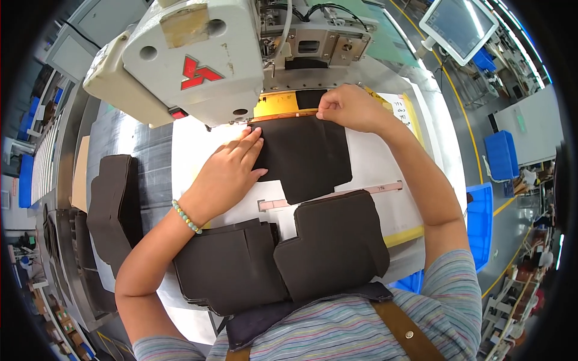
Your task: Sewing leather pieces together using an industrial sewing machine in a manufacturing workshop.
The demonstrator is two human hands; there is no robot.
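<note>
A black flat cut piece (307, 150), fabric or leather-like, lies on the white board (208, 141) under the sewing machine's head (192, 60). My left hand (226, 177) rests flat at its left edge, fingers stretched toward the machine and fingertips on the piece. My right hand (352, 108) is closed in a pinch at the piece's far right corner. Whatever lies between those fingertips is too small to make out. Just beyond the piece's far edge runs a yellow-orange strip (277, 106), with another black patch (311, 98) on it.
Near my body lie two stacks of black cut pieces, a left stack (229, 262) and a right stack (334, 240). Another black stack (111, 207) sits at far left. A pinkish strip (385, 188) crosses the board. A screen (460, 27) stands far right, above blue bins (480, 225).
</note>
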